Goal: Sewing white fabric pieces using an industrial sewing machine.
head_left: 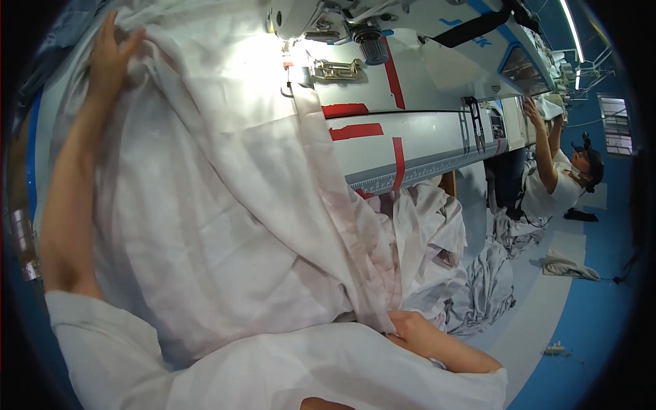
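A wide sheet of white fabric spreads from a sewing machine down to my lap, with loose folds running along it. At the upper left my left hand rests on the cloth, thumb and fingers apart, beside a raised fold. Down by my body, my right hand is closed on the fabric's folded edge strip; its fingertips are partly hidden. That strip runs up to the brightly lit presser foot area. A brass-coloured metal attachment sits just right of it.
Red tape strips and a ruler mark the machine table. Small black-handled snips lie near its right end. Heaped cloth hangs below the table's edge. At the right, another person works with raised arms.
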The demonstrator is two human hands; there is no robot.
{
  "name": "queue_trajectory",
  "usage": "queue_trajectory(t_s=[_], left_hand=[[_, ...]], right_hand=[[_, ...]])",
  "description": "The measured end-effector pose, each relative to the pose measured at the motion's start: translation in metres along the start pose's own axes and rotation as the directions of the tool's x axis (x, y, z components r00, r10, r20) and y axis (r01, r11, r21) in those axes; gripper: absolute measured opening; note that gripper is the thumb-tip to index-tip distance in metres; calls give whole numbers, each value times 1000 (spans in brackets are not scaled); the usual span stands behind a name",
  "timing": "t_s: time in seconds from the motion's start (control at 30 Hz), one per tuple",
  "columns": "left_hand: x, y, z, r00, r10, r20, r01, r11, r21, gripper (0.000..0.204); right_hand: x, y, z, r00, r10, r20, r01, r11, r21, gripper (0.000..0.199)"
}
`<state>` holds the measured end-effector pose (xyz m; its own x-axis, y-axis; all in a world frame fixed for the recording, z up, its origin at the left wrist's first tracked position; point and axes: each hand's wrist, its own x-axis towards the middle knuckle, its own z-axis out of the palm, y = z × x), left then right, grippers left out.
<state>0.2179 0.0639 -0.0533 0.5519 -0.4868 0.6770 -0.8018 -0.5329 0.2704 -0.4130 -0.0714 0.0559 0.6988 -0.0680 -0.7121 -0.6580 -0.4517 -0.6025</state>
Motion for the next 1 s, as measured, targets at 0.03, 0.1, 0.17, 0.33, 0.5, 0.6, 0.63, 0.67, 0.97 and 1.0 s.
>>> queue_trajectory(t_s=[0.03,0.1,0.17,0.33,0.5,0.6,0.63,0.67,0.97,1.0], left_hand=[[-18,47,-18,983,-79,166,109,977,-183,78],[-73,149,-91,839,-184,511,372,881,-292,84],[-131,174,-149,771,-57,635,113,992,-48,69],[-175,51,-201,836,-460,300,488,873,-19,14],[-179,32,-182,920,-323,223,306,946,108,16],[-161,31,-172,901,-365,233,367,930,37,18],[-154,26,-168,906,-339,255,340,940,43,17],[-149,21,-164,893,-376,248,378,925,42,19],[-106,-50,-116,963,-225,151,201,967,155,21],[-97,-55,-115,942,-252,221,220,963,157,22]], right_hand=[[-1,2,5,992,-44,-121,46,999,21,25],[-10,-4,6,992,-43,-115,40,999,-29,24],[-16,-11,-2,994,-77,-75,69,992,-101,23],[-16,-14,-7,950,-299,-94,286,949,-131,27],[-34,5,15,987,81,137,-56,982,-178,29],[-38,3,14,997,-44,64,60,959,-279,33],[-40,-1,13,988,-155,-28,142,955,-259,36],[-39,-4,11,987,-156,-25,145,955,-261,36],[-33,5,15,960,223,170,-176,951,-254,23],[-22,-1,22,992,-83,-98,65,982,-177,28]])
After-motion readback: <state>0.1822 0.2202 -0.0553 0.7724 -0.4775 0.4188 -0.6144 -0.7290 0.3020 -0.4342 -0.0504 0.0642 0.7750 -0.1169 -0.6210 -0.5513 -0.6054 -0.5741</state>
